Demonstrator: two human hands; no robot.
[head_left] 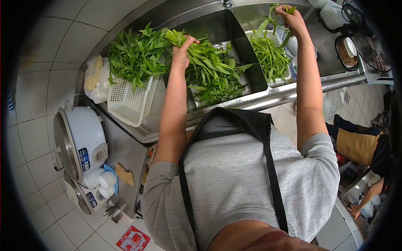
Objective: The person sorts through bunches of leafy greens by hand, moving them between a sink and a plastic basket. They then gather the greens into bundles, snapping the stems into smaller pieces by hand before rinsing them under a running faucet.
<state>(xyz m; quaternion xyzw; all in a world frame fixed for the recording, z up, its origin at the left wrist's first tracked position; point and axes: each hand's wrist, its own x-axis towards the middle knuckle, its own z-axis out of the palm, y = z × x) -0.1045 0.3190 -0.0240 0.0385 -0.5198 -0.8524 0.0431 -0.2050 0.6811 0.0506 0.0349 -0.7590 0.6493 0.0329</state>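
My left hand [183,52] is closed around a thick bunch of water spinach [207,58], stems toward the upper left and leaves hanging over the left sink basin [255,71]. More of its leaves lie in that basin. Up at the right, my right hand [291,20] pinches a few green stalks [274,21] above the right basin. Below it, a white basket [287,75] is filled with thin green stems [268,54]. Left of my left hand, a heap of leafy greens [138,54] rests in a white perforated basket [130,109] on the counter.
A plastic bag [96,79] sits by the wall behind the left basket. Two rice cookers [86,134] and stacked white bowls [106,180] stand at left. A fan [368,46] and a dish rack [346,52] are at right. Another person [356,146] is behind at right.
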